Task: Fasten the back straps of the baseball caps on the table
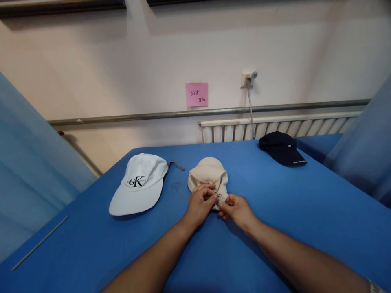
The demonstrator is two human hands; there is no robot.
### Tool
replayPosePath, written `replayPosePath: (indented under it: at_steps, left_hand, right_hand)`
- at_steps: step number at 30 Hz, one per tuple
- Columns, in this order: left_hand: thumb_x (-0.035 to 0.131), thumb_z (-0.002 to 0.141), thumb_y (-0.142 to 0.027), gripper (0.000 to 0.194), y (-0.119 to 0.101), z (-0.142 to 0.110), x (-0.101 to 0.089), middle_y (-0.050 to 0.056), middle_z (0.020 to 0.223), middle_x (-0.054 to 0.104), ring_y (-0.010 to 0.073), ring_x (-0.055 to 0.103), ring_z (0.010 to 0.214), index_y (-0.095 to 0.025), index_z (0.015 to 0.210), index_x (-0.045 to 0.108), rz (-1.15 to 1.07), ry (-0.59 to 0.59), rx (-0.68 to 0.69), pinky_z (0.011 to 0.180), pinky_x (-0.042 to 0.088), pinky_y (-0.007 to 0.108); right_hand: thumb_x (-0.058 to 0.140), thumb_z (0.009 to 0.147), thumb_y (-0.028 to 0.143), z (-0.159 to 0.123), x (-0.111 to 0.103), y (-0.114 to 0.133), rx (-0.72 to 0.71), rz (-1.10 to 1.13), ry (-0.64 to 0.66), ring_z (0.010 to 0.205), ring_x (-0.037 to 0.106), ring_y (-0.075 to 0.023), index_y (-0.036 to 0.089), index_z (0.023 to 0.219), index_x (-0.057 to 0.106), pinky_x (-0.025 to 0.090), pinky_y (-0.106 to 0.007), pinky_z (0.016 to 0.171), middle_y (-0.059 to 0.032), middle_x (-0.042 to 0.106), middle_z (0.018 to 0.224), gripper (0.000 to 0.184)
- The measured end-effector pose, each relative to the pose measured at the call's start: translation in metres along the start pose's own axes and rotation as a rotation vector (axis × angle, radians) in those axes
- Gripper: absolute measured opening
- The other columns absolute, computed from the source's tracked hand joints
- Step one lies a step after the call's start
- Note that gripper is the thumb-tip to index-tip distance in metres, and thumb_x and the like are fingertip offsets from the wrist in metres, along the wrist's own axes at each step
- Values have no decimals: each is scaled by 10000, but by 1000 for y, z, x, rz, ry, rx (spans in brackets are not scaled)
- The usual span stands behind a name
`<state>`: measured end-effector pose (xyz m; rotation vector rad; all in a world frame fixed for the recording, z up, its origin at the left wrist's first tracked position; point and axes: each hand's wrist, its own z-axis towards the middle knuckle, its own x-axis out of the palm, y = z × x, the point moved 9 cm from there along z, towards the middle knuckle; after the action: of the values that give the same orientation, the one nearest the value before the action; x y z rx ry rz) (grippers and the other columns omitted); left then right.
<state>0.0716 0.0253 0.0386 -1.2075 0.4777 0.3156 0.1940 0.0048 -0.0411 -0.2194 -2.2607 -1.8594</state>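
A beige cap (209, 171) lies on the blue table (146, 248), in the middle of the view, its brim pointing away from me. At its near edge my left hand (200, 203) is closed, thumb and fingers pinching the cap's fabric. My right hand (236, 209) pinches the cap's near right edge, close beside the left fingertips. Small dark marks show on the cloth between the two hands. What exactly lies under the fingers is hidden. To the left rests a white cap (143, 175) with black letters on its front and a dark strap at the back.
A dark navy cap (281, 146) sits at the table's far right. One thin stick (39, 244) lies along the left edge. Behind the table are a radiator (238, 131), a metal rail (159, 116) and a plugged-in cord (251, 106). Blue curtains (27, 162) hang at both sides.
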Motion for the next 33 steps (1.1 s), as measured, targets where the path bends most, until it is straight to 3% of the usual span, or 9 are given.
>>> replayPosePath:
  at_steps: [7,13,18,23,28,33]
  left_hand:
    - [625,770,-192,90,-2,-1,-3,59,1078,689,221,587,1068,-185,690,665,28,-2,29,978,422,431]
    - [607,794,-198,71,-14,-6,-4,58,1097,674,229,563,1098,-198,795,679,139,-6,166,1007,396,464]
    - [663,774,-229,132,-28,-14,1,62,1212,628,271,439,1260,-220,905,678,263,28,267,1067,341,500]
    - [630,805,-218,20,-24,-14,1,54,1240,615,267,399,1292,-206,802,646,265,48,236,1079,330,501]
    - [607,838,-246,97,-22,-12,0,57,1244,614,262,407,1287,-201,762,647,203,75,202,1080,323,503]
    - [591,849,-242,117,-19,-11,3,58,1230,624,260,403,1295,-202,766,662,160,95,156,1086,314,495]
  right_hand:
    - [859,497,453,1,0,0,8,6,4,457,578,-123,177,648,543,438,-239,462,24,607,521,445]
    - [830,572,432,2,2,-4,-38,-1,32,508,594,-131,171,697,581,441,-244,501,17,617,565,381]
    - [791,642,422,0,11,-1,-113,44,104,567,577,-122,170,761,640,431,-248,555,11,640,634,316]
    - [808,632,411,-4,14,5,-95,79,159,609,587,-129,172,835,686,431,-257,593,-2,664,689,336]
    - [798,671,453,-9,9,14,14,243,184,759,627,-159,148,854,707,443,-266,670,-66,698,841,368]
    - [835,647,423,-6,5,8,106,337,172,674,594,-118,145,791,705,412,-227,619,-24,673,723,339]
